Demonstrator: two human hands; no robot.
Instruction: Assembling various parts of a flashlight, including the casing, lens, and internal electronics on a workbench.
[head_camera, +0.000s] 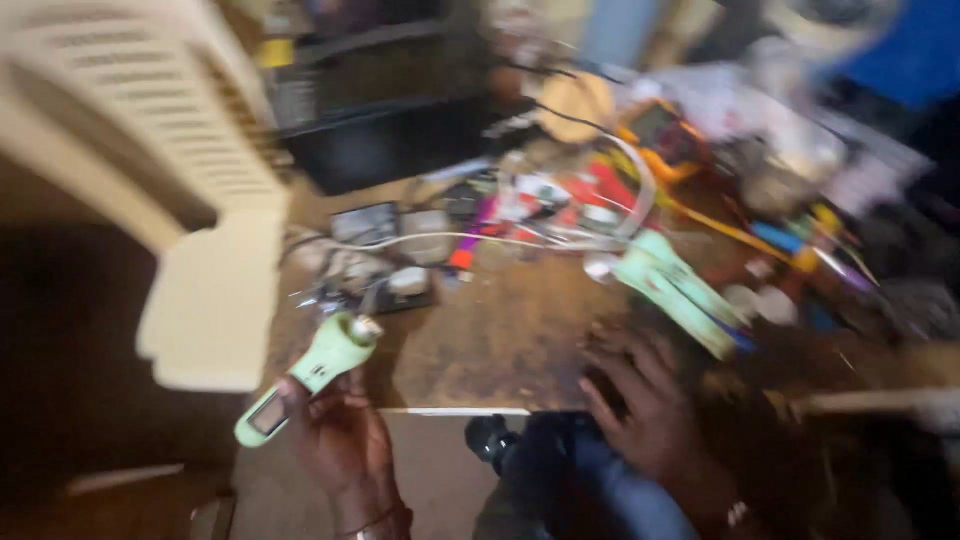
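My left hand (340, 435) grips a pale green, torch-shaped plastic device (310, 375) near the table's front edge, its round end pointing up and away. My right hand (640, 400) rests fingers spread on the brown table top (500, 340), holding nothing. Just beyond my right hand lies a second pale green plastic casing (675, 285), tilted across the table. The picture is blurred by motion.
A cream slatted appliance housing (150, 160) stands at the left. Behind it is a black box (400, 140). White cables (480, 240), small circuit parts (370, 270) and coloured tools (790, 240) are strewn across the back and right of the table.
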